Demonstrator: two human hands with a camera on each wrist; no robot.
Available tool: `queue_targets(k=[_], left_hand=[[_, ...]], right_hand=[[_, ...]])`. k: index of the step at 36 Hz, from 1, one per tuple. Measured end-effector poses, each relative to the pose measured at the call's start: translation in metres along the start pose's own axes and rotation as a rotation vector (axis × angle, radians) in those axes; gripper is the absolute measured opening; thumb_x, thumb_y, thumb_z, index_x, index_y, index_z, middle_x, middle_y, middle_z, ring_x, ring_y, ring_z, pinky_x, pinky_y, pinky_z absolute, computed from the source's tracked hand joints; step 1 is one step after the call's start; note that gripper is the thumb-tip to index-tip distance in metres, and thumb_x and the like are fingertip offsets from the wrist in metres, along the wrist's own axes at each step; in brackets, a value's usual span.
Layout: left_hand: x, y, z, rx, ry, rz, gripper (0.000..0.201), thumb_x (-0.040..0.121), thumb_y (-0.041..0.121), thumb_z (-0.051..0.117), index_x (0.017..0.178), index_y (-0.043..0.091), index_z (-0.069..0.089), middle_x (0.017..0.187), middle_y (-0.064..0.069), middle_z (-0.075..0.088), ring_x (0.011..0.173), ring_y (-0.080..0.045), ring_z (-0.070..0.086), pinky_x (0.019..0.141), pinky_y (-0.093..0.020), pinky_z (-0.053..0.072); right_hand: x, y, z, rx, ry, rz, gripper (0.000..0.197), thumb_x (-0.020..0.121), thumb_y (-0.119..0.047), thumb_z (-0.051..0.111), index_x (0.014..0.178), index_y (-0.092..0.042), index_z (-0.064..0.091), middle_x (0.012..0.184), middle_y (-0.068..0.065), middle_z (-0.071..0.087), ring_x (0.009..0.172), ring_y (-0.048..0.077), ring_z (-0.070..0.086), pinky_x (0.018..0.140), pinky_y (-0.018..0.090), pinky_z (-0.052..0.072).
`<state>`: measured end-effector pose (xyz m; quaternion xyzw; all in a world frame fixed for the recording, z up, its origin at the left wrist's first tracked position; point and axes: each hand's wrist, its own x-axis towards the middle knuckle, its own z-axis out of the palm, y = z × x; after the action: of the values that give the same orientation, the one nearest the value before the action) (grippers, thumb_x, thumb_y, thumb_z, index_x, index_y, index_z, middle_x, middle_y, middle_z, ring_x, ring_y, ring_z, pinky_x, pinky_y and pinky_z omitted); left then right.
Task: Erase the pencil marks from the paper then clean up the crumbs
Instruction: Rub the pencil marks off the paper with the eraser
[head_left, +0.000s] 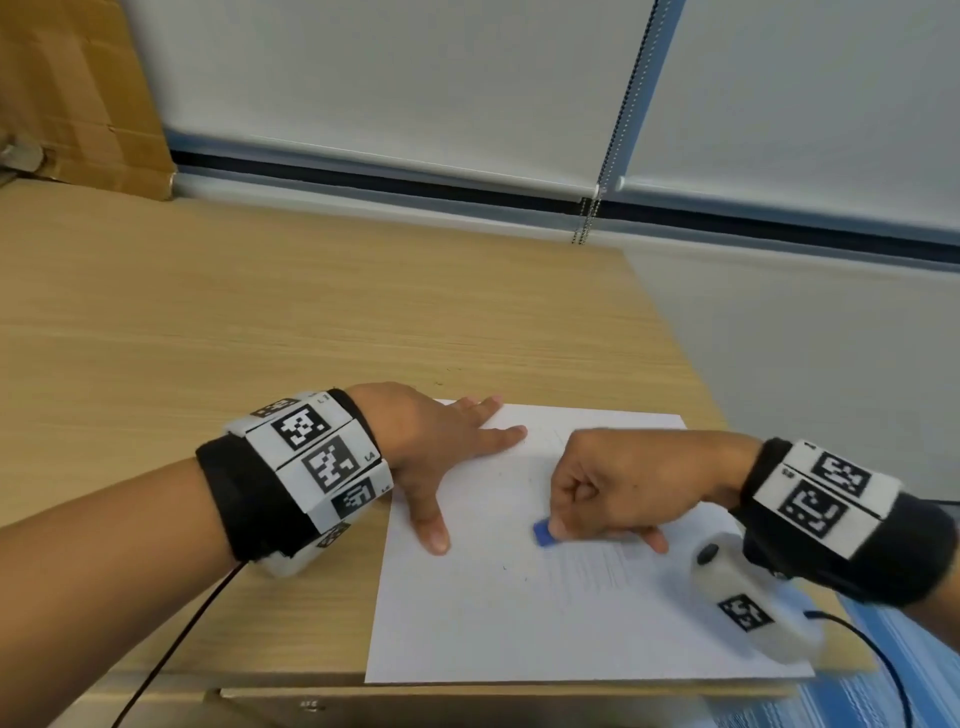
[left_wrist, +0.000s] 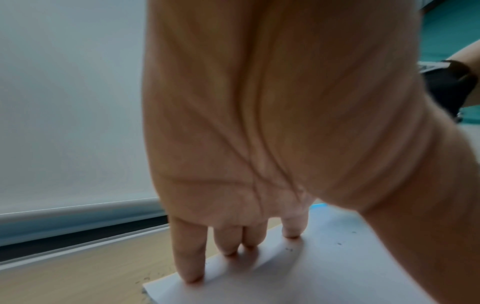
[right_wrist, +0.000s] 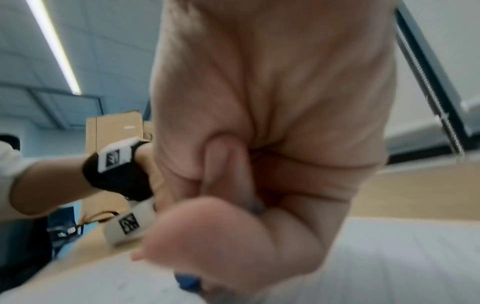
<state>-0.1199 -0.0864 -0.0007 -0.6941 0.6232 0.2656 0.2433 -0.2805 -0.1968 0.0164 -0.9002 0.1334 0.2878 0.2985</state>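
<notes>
A white sheet of paper (head_left: 519, 613) lies at the near right corner of the wooden desk (head_left: 260, 338). My left hand (head_left: 447, 452) lies flat on the sheet's far left corner, fingers straight; the left wrist view shows its fingertips (left_wrist: 192, 275) pressing the paper (left_wrist: 311, 273). My right hand (head_left: 608, 488) is curled and pinches a small blue eraser (head_left: 543, 533) down against the middle of the sheet. The eraser (right_wrist: 188, 281) peeks out below the fingers in the right wrist view. A few dark crumbs (head_left: 505, 568) dot the paper near the eraser.
A cardboard box (head_left: 78, 93) stands at the desk's far left. White roller blinds (head_left: 415, 78) with a bead chain (head_left: 597, 197) hang behind the desk. The desk's right edge runs just beyond the paper. Black cables trail from both wrist bands.
</notes>
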Motion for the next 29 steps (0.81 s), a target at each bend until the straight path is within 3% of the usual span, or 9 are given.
queue_targets(k=[2,4,7,11,16,21,26,29], left_hand=[[-0.001,0.000,0.000,0.000,0.001,-0.001,0.132,0.072,0.045,0.082,0.147,0.039,-0.026,0.154,0.008,-0.037,0.146,-0.011,-0.022,0.119,-0.050,0.016],[0.000,0.000,0.000,-0.004,0.007,-0.001,0.132,0.072,0.044,0.082,0.147,0.039,-0.026,0.154,0.007,-0.037,0.147,-0.011,-0.021,0.119,-0.050,0.015],[0.001,-0.001,0.000,-0.004,0.004,0.000,0.133,0.071,0.044,0.083,0.147,0.039,-0.027,0.154,0.007,-0.038,0.146,-0.012,-0.022,0.119,-0.051,0.014],[0.001,0.001,0.000,0.018,0.004,0.002,0.133,0.072,0.045,0.082,0.147,0.038,-0.027,0.155,0.005,-0.037,0.147,-0.013,-0.021,0.119,-0.050,0.016],[0.002,-0.001,0.001,-0.005,0.006,0.004,0.134,0.071,0.044,0.083,0.147,0.038,-0.027,0.155,0.005,-0.037,0.147,-0.013,-0.021,0.119,-0.048,0.014],[0.000,0.001,0.000,0.010,0.001,0.006,0.132,0.072,0.044,0.082,0.147,0.037,-0.027,0.155,0.006,-0.036,0.147,-0.013,-0.020,0.119,-0.046,0.015],[-0.001,0.001,0.000,0.026,0.003,0.003,0.132,0.073,0.045,0.082,0.148,0.037,-0.026,0.156,0.003,-0.035,0.147,-0.014,-0.020,0.119,-0.049,0.015],[-0.001,0.003,-0.001,0.029,-0.005,0.003,0.132,0.073,0.044,0.082,0.148,0.036,-0.027,0.155,0.003,-0.036,0.147,-0.014,-0.021,0.119,-0.048,0.014]], right_hand=[[-0.001,0.001,-0.001,0.003,0.032,0.003,0.040,0.093,-0.032,0.058,0.072,0.002,0.058,0.054,0.005,0.052,0.042,0.020,0.051,0.045,0.019,0.042],[-0.005,-0.002,0.005,0.007,-0.073,-0.004,0.038,0.093,-0.031,0.059,0.064,-0.006,0.057,0.051,-0.001,0.050,0.039,0.017,0.050,0.046,0.025,0.044],[-0.011,-0.008,0.014,0.029,-0.214,0.010,0.032,0.094,-0.027,0.059,0.072,-0.003,0.062,0.056,0.002,0.049,0.039,0.012,0.046,0.044,0.025,0.047],[-0.010,0.000,0.001,0.035,-0.049,0.046,0.039,0.094,-0.026,0.056,0.069,0.003,0.057,0.057,0.005,0.051,0.043,0.021,0.048,0.044,0.022,0.045],[-0.014,-0.007,0.020,0.041,-0.183,0.029,0.034,0.093,-0.023,0.056,0.065,-0.005,0.057,0.055,0.004,0.051,0.038,0.017,0.046,0.044,0.025,0.045],[-0.011,0.000,0.003,0.045,-0.006,0.059,0.038,0.095,-0.023,0.056,0.061,-0.006,0.053,0.052,0.005,0.049,0.037,0.016,0.045,0.046,0.024,0.043],[-0.011,-0.007,0.014,0.000,-0.098,0.038,0.038,0.093,-0.024,0.057,0.060,-0.007,0.054,0.051,0.001,0.050,0.039,0.018,0.047,0.042,0.023,0.042],[-0.005,-0.001,0.002,0.008,0.020,0.058,0.039,0.093,-0.025,0.057,0.063,-0.001,0.056,0.055,0.008,0.051,0.039,0.019,0.047,0.046,0.021,0.044]])
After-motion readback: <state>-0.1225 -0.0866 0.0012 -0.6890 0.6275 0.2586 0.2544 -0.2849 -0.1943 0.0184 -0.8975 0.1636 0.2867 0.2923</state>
